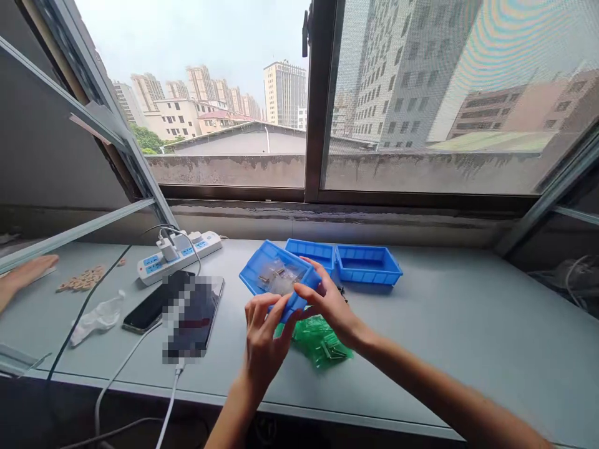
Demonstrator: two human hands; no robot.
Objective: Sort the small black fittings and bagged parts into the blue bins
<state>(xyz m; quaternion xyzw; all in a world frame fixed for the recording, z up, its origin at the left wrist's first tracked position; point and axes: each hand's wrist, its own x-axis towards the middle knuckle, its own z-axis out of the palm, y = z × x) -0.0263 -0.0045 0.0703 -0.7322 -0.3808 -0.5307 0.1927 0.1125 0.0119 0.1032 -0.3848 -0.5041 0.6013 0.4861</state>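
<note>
Both hands hold a blue plastic bin [256, 265], tilted above the table. My left hand [266, 333] pinches its near edge, fingers closed. My right hand [334, 305] grips the bin's right end, with the thumb on the rim and fingers around the wall. Inside the bin lie clear plastic bags [281, 279] with small parts that I cannot make out. Below the bin, a green plastic bag [322, 343] with small slim pieces rests on the table, partly hidden by my hands. Just behind stand two more blue bins, one partly covered [311, 249] and one on the right [367, 265].
A white power strip [180, 255] with plugs and two phones, one black [159, 302] and one pixelated [194, 318], lie left on the grey table [444, 337]. Cables cross the front edge. Further left are crumpled white plastic [98, 318], small wooden pieces [82, 279] and another person's hand [28, 274].
</note>
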